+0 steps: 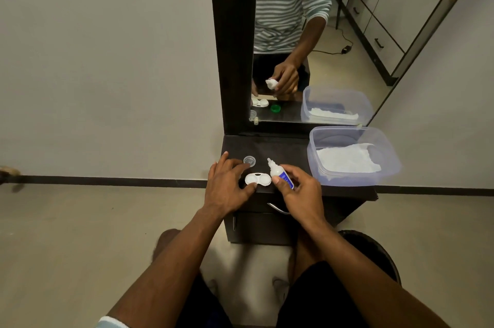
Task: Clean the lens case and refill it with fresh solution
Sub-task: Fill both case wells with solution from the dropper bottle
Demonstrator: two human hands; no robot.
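Dark dresser top (288, 145) under mirror (320, 33); left hand (227, 188) fingers spread beside lens case (258, 179); right hand (300, 191) fingers around solution bottle (279, 172)

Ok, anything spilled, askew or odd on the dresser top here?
Nothing stands out. The white lens case lies flat and open, steadied by the left hand; the right hand tilts the solution bottle toward it. No spill shows on the dresser top.

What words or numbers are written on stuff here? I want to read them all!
Nothing can be read in this picture.
Solution bottle in the right hand: a blue label with pale marks, too blurred and small to read.
Lens case by the left hand: plain white, no writing shows.
Plastic tub: no label shows.
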